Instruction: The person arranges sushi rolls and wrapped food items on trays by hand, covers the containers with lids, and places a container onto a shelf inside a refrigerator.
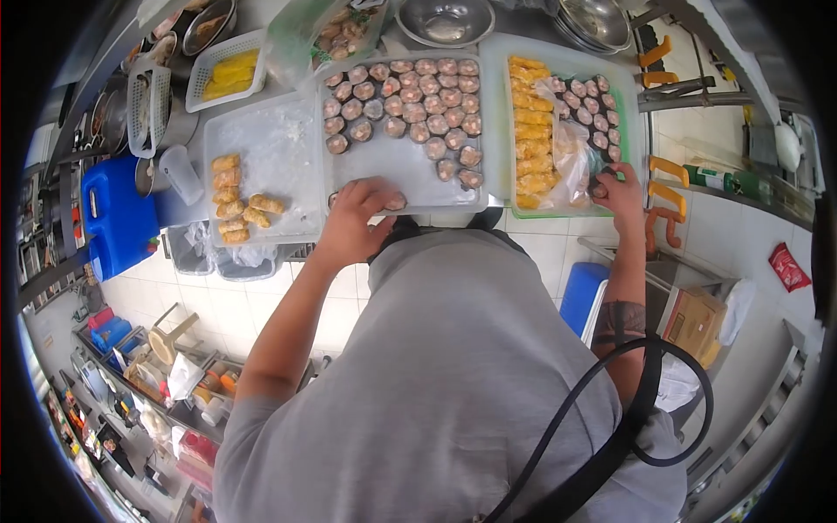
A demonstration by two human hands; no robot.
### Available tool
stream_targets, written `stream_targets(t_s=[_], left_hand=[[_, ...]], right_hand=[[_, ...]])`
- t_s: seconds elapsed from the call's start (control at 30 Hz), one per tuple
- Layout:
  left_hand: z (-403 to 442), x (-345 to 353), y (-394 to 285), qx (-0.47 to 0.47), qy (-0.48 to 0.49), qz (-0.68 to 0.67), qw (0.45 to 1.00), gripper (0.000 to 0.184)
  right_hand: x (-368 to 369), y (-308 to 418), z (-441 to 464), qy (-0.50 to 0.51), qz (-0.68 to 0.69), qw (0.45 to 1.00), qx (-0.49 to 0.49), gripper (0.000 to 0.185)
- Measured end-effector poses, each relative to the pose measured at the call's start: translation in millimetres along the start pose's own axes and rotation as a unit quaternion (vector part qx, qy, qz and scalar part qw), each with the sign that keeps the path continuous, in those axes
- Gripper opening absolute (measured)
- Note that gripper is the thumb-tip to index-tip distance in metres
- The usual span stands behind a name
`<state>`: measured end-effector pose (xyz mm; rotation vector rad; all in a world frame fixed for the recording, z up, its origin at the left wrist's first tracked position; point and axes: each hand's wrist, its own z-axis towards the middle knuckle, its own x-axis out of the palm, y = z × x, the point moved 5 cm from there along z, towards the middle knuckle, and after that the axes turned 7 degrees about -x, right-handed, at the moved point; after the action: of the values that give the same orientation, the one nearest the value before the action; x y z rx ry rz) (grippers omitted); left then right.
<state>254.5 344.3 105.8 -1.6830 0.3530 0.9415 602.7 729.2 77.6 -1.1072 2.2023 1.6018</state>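
My left hand [359,215] rests over the front edge of the middle tray [375,166], its thumb apart from its fingers. Its fingertips are close to a dark-wrapped meat roll [397,201]; whether they touch it is unclear. Rows of similar rolls [414,109] with pink filling fill the tray's back and right side. My right hand [621,192] is closed around a dark-wrapped meat roll [598,188] at the front right of a box with a green base [527,212]. In this box, more dark rolls [600,123] lie behind that hand, and yellow rolls [533,131] line the left side, with clear plastic film [571,161] between.
The left tray [279,157] bears several golden rolls [228,192]. Behind it stand a white basket [228,71] of yellow food, a plastic bag [344,39] and a metal bowl [445,22]. A blue jerrycan [118,213] is at the far left. Orange handles [667,170] lie right of the box.
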Motion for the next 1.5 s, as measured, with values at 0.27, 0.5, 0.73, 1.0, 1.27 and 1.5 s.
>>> stream_targets(t_s=[0.27, 0.5, 0.73, 1.0, 1.27, 1.5], left_hand=[[-1, -16, 23, -0.016, -0.076, 0.024, 0.997, 0.041], [13, 5, 15, -0.021, -0.032, 0.011, 0.999, 0.036], [15, 21, 11, -0.015, -0.011, -0.001, 1.000, 0.038], [25, 46, -7, 0.010, 0.021, -0.025, 0.999, 0.045], [34, 61, -38, 0.084, 0.089, 0.040, 0.992, 0.055], [42, 68, -51, 0.055, 0.131, 0.082, 0.986, 0.055]], right_hand=[[29, 128, -56, 0.106, 0.155, 0.968, -0.168, 0.045], [252, 171, -132, 0.381, -0.199, 0.786, -0.446, 0.032], [276, 164, -159, 0.387, -0.416, 0.683, -0.458, 0.027], [203, 164, -142, 0.288, -0.213, 0.829, -0.430, 0.031], [-4, 76, -17, -0.089, -0.278, 0.914, -0.281, 0.046], [4, 42, 14, -0.081, -0.245, 0.918, -0.301, 0.067]])
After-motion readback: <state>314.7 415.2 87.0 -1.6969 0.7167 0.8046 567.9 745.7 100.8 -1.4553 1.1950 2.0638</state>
